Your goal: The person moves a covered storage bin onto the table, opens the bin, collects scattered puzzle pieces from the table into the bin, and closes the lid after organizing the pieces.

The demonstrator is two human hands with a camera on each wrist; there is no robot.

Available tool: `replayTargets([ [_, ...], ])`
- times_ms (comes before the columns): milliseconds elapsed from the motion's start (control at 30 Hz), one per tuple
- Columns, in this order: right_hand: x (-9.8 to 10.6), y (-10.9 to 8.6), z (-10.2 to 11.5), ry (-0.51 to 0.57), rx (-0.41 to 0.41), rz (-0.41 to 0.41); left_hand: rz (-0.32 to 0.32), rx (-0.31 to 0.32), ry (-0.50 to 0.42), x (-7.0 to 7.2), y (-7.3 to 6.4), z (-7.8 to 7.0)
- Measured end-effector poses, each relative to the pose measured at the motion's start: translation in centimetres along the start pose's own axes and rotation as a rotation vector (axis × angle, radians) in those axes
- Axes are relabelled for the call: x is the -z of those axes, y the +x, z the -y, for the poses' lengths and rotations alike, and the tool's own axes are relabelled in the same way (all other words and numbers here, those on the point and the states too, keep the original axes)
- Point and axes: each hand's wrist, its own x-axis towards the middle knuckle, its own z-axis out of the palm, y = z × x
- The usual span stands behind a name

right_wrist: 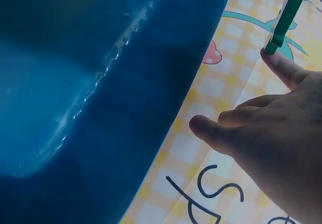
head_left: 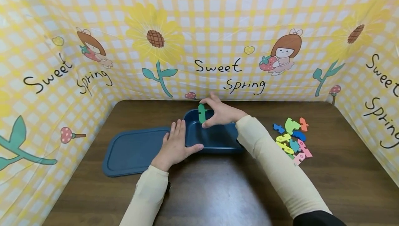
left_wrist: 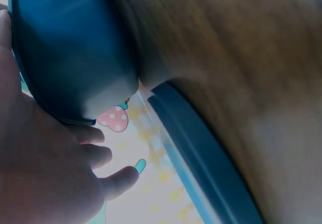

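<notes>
A green puzzle-like piece stands upright between the thumb and index finger of my right hand, which pinches it over the left part of a dark blue box. In the right wrist view, the piece touches a fingertip while the other fingers stick out. With its fingers straight, my left hand rests against the box's left side, its thumb along the near edge. The left wrist view shows the box wall beside that hand. My right forearm covers the box's right end.
The blue lid lies flat on the brown table, left of the box. To the right is a loose cluster of several colourful pieces. A yellow checked cloth hangs behind the table and at both sides.
</notes>
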Motion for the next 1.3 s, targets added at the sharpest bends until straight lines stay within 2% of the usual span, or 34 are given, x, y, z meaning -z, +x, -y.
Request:
replayTargets([
  [233,-0.9,1.2,0.2,-0.019,0.017,0.02,-0.006,0.0,-0.006,0.0,-0.1,0.0],
  [567,-2.2,2.2,-0.1,-0.12,-0.025,0.036,-0.001,0.004,0.005,-0.1,0.1,-0.1],
  [1300,-3.7,2.6,0.7,-0.265,-0.078,0.029,0.017,0.013,-0.007,0.1,0.0,-0.2],
])
